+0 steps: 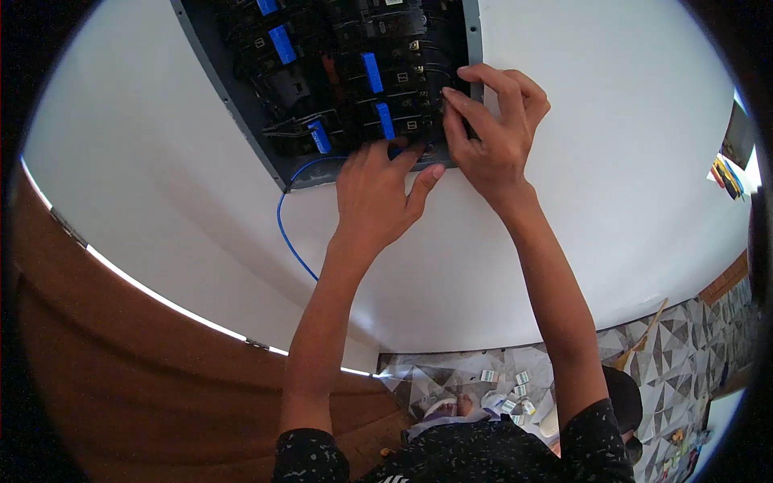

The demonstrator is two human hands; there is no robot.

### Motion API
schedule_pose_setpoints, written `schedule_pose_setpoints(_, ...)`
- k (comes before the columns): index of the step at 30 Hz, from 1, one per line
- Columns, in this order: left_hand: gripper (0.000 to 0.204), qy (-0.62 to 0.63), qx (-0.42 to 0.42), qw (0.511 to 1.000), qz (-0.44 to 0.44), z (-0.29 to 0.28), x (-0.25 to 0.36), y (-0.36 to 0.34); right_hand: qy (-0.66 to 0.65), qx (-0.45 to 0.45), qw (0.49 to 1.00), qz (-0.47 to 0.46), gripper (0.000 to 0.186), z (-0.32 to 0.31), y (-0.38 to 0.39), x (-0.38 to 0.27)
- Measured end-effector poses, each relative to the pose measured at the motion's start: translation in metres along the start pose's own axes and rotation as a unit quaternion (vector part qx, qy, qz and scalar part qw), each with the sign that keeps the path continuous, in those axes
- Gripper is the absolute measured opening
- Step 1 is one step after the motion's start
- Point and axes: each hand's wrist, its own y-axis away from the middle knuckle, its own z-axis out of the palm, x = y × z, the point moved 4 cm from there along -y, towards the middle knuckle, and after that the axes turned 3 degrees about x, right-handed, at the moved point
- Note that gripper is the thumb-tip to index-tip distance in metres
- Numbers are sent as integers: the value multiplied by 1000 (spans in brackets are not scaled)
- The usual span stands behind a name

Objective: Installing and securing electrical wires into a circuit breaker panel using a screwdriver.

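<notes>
A grey-framed electrical panel [475,40] on the white wall holds rows of black circuit breakers [403,78] with blue levers [372,72]. My left hand [374,189] is at the panel's bottom edge. Its fingers reach in under the lowest breakers, and the thumb stands apart to the right. A thin blue wire [282,225] loops out of the panel's lower left and runs up to this hand. My right hand [499,137] is at the panel's right side, thumb and index finger drawn together near dark wires [435,72]. What lies between those fingertips is too dark to make out.
A brown curtain [121,362] hangs at the lower left beyond the wall's edge. On the patterned tile floor [660,386] below lie several small white boxes [509,405] and a broom [644,334]. A dark rounded thing [624,398] is beside my right sleeve.
</notes>
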Motion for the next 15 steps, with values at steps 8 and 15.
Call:
schedule_pose_setpoints(8,38,-35,101,992,62,11,-8,5,124,-38,991,16,11,8,-8,-10)
schedule_pose_setpoints(15,38,-26,110,991,66,14,-13,5,127,-104,986,28,8,0,-32,-32)
